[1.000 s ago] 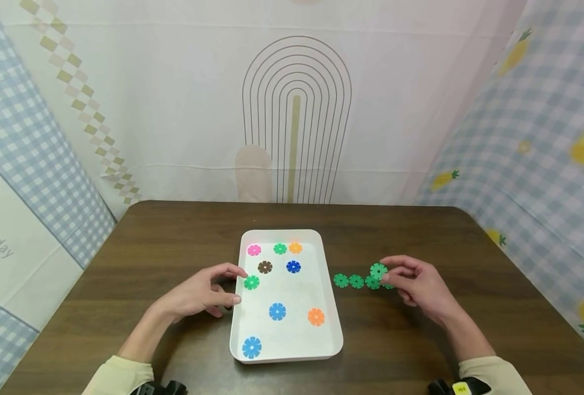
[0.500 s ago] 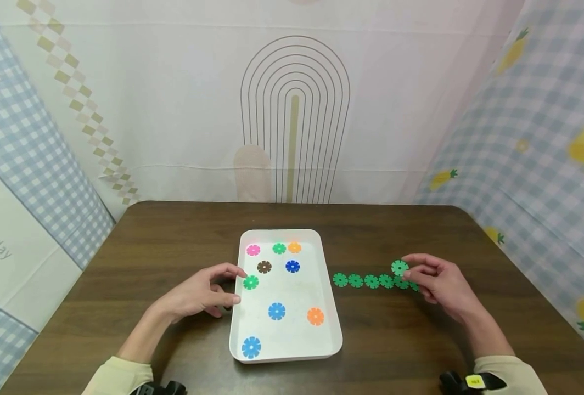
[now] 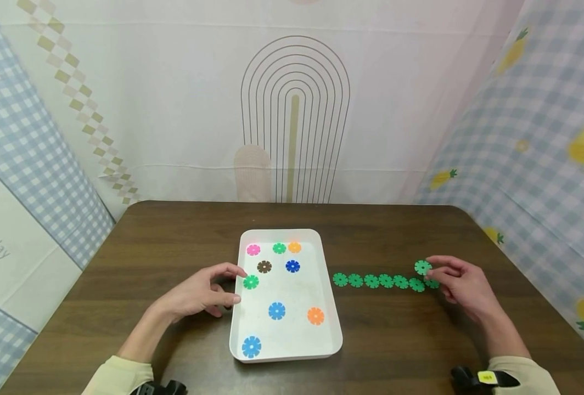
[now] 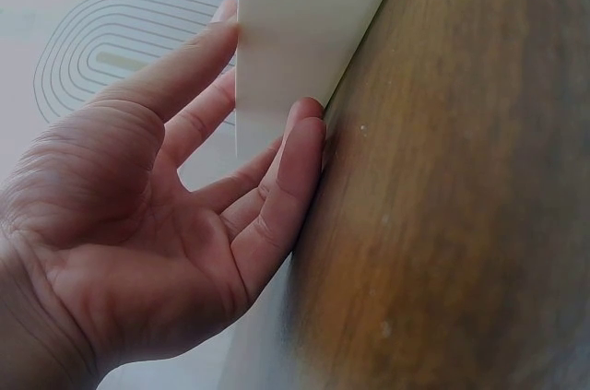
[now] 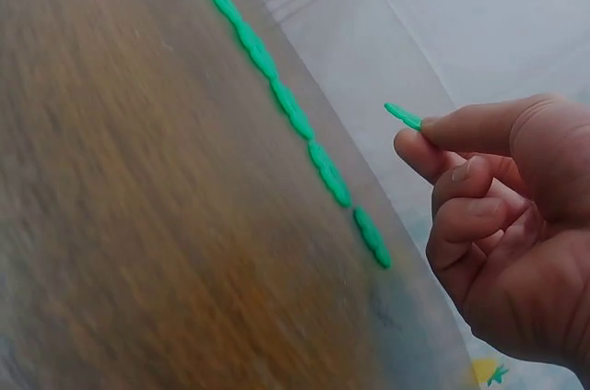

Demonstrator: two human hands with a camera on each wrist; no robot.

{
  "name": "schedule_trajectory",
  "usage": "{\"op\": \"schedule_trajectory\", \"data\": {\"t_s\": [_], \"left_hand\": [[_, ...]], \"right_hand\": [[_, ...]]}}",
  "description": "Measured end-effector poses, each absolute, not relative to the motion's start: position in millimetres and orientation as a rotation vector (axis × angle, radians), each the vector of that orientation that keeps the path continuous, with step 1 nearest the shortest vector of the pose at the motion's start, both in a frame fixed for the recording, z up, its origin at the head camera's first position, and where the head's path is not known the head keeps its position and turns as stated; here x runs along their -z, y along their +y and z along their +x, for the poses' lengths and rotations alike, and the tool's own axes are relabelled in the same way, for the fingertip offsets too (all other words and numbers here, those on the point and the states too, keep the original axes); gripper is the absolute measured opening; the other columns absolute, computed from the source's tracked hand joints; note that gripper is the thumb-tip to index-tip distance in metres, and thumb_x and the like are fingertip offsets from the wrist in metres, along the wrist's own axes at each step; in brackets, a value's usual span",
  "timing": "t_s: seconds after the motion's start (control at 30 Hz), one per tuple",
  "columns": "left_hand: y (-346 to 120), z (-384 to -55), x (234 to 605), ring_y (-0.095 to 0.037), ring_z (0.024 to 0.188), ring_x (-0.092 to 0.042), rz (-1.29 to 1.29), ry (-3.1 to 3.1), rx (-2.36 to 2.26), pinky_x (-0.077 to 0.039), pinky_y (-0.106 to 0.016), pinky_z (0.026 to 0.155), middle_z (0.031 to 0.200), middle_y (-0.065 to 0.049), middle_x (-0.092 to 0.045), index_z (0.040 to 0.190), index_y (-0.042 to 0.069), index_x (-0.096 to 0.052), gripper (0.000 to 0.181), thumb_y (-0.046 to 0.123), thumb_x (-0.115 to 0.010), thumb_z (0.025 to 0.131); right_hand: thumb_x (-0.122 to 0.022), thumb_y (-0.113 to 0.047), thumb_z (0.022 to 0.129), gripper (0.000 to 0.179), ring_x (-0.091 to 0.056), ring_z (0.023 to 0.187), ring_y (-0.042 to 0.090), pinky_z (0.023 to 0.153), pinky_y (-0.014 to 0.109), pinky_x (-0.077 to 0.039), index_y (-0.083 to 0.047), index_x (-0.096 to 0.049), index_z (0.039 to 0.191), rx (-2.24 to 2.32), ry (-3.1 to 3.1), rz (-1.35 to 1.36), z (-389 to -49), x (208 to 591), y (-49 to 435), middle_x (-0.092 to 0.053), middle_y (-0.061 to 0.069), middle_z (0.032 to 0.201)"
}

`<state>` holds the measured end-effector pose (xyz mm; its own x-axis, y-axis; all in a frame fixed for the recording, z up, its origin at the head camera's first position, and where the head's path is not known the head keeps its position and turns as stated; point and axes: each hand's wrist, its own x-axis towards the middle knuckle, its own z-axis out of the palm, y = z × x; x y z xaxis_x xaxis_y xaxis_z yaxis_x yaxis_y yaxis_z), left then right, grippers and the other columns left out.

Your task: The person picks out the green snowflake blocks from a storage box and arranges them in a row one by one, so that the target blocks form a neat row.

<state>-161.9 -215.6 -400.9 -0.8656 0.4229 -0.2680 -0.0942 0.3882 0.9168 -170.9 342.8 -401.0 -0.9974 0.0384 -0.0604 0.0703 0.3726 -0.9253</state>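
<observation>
My right hand point(image 3: 462, 280) pinches a green notched snowflake disc point(image 3: 422, 267) between thumb and index finger. In the right wrist view that disc point(image 5: 403, 116) shows edge-on, raised above the table. Below it, a row of several green snowflake discs point(image 3: 386, 281) lies flat on the table, running right from the tray; the fingers partly cover the last one. My left hand point(image 3: 203, 291) holds the left rim of a white tray point(image 3: 292, 345), index fingertip over the rim. The left wrist view shows the thumb at the rim and lower fingers along the outer wall point(image 4: 286, 30).
Inside the tray lie loose discs: pink point(image 3: 253, 250), brown point(image 3: 264, 267), dark blue point(image 3: 293, 266), several others in light blue, orange and green. The brown wooden table point(image 3: 173, 236) ends at a patterned cloth backdrop point(image 3: 183, 109). Wrist straps with cameras sit on both forearms.
My right hand has moved rightward along the row, carrying the green disc and uncovering more of the laid discs. The left hand and tray have stayed put.
</observation>
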Motion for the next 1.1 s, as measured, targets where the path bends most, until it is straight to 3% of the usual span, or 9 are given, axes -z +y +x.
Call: {"op": "schedule_trajectory", "data": {"t_s": [0.23,0.33,0.57,0.77,1.1], "left_hand": [[-216,-162,402,-0.024,0.085,-0.066,0.286,2.196,-1.479,-0.062,-0.043,0.073,0.154,-0.022,-0.045,0.141,0.014,-0.059,0.053,0.022,-0.082,0.094],[-216,-162,402,-0.024,0.085,-0.066,0.283,2.194,-1.480,-0.062,-0.043,0.073,0.154,-0.022,-0.045,0.141,0.015,-0.059,0.053,0.022,-0.082,0.094],[-216,-162,401,-0.024,0.085,-0.066,0.280,2.195,-1.479,-0.062,-0.042,0.073,0.154,-0.022,-0.045,0.141,0.014,-0.059,0.053,0.021,-0.082,0.094],[-215,-162,401,-0.024,0.085,-0.066,0.281,2.201,-1.474,-0.062,-0.042,0.074,0.153,-0.022,-0.045,0.141,0.014,-0.059,0.053,0.021,-0.082,0.094],[-216,-162,401,-0.023,0.086,-0.066,0.279,2.189,-1.484,-0.061,-0.042,0.073,0.154,-0.022,-0.045,0.141,0.014,-0.059,0.054,0.022,-0.082,0.094]], "right_hand": [[-0.072,-0.020,0.102,0.016,-0.049,0.056,0.009,0.047,0.032,-0.041,-0.022,-0.071,0.118,1.705,2.648,0.187,-170,406,359,-0.073,-0.013,0.081],[-0.070,-0.020,0.103,0.017,-0.050,0.056,0.010,0.048,0.031,-0.042,-0.018,-0.070,0.121,1.648,2.698,0.229,-169,408,365,-0.073,-0.014,0.081],[-0.068,-0.019,0.104,0.040,-0.049,0.057,0.011,0.049,0.031,-0.044,0.003,-0.059,0.136,1.487,2.762,0.332,-167,411,372,-0.069,-0.013,0.077],[-0.068,-0.016,0.102,0.047,-0.046,0.054,0.010,0.048,0.031,-0.043,0.007,-0.055,0.141,1.419,2.759,0.401,-165,412,376,-0.061,-0.010,0.069],[-0.065,-0.014,0.099,0.046,-0.049,0.057,0.010,0.051,0.031,-0.046,0.008,-0.056,0.139,1.314,2.778,0.466,-164,411,377,-0.058,-0.005,0.070]]}}
